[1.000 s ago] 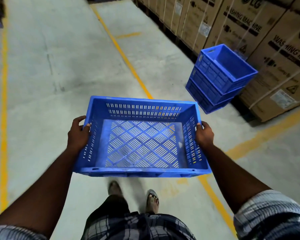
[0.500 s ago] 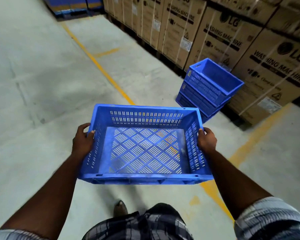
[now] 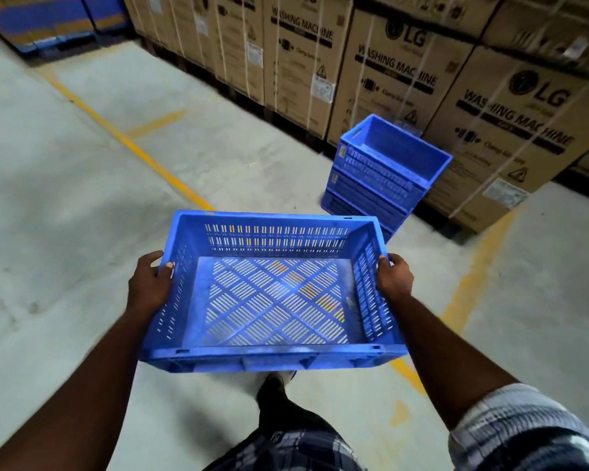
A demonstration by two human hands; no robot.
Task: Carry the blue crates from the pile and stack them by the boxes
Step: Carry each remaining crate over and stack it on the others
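The left hand (image 3: 150, 287) grips the left short wall of a blue crate (image 3: 272, 294), thumb hooked over the rim and fingers curled under the outside. The right hand (image 3: 393, 280) grasps the opposite short wall in the same way. The crate hangs level between them above the floor (image 3: 82, 198), empty, its slotted bottom and sides showing the concrete through. At 1 o'clock from it, well apart, a stack of blue crates (image 3: 381, 178) stands on the floor, just beside a row of cardboard washing machine boxes (image 3: 510, 130) that runs from 12 to 2 o'clock. A yellow line (image 3: 133, 144) crosses the floor from 11 o'clock and passes under the held crate. A shoe (image 3: 276, 382) shows at 6 o'clock, below the crate's near wall.
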